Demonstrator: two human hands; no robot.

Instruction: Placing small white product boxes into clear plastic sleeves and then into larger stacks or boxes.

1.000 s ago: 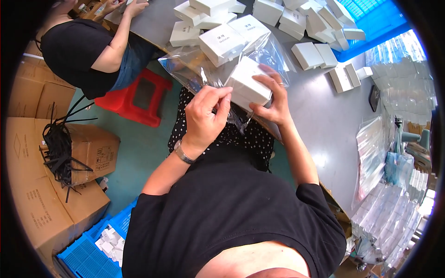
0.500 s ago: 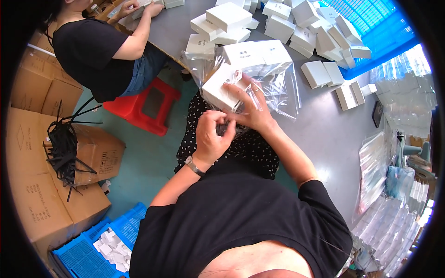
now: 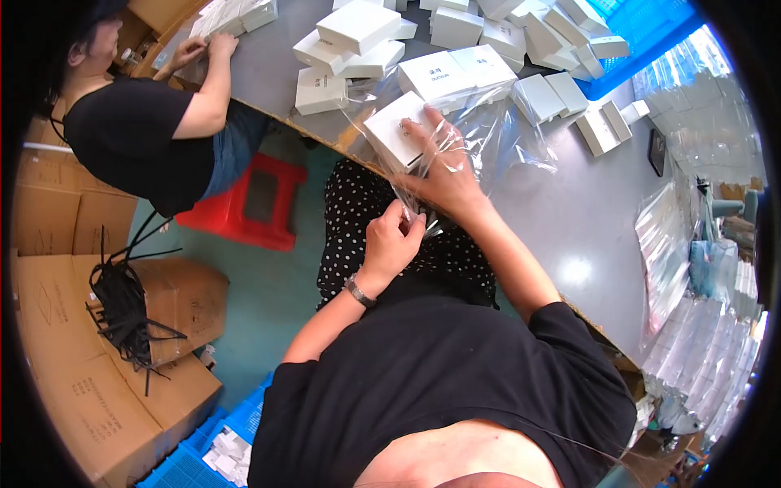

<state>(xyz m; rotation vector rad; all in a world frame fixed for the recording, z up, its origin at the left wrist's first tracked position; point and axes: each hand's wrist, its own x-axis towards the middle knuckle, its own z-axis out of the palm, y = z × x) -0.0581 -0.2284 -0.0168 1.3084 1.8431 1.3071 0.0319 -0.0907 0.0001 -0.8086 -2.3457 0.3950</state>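
My right hand (image 3: pixel 447 167) grips a small white box (image 3: pixel 396 130) through clear plastic film, its fingers spread over the lid and its thumb by the near side. A clear plastic bag (image 3: pixel 512 142) surrounds this box and two more white boxes (image 3: pixel 443 75) lying side by side behind it. Closer to my body, above my lap, my left hand (image 3: pixel 390 248) is closed in a pinch on a gathered strip of that bag, stretched down past the table's edge. The boxes rest at the front edge of the grey table (image 3: pixel 561 220).
A pile of white boxes (image 3: pixel 358 28) and a blue basket (image 3: pixel 651 41) stand at the back. Clear plastic bags (image 3: pixel 663 244) and a dark phone (image 3: pixel 656 152) lie right. At left, another person (image 3: pixel 138 122) works beside a red stool (image 3: pixel 260 203), cartons (image 3: pixel 89 390) and black straps (image 3: pixel 122 301).
My left hand has drawn the bag's film out into a taut strip. My right hand keeps its hold on the box. The whole view has shifted slightly.
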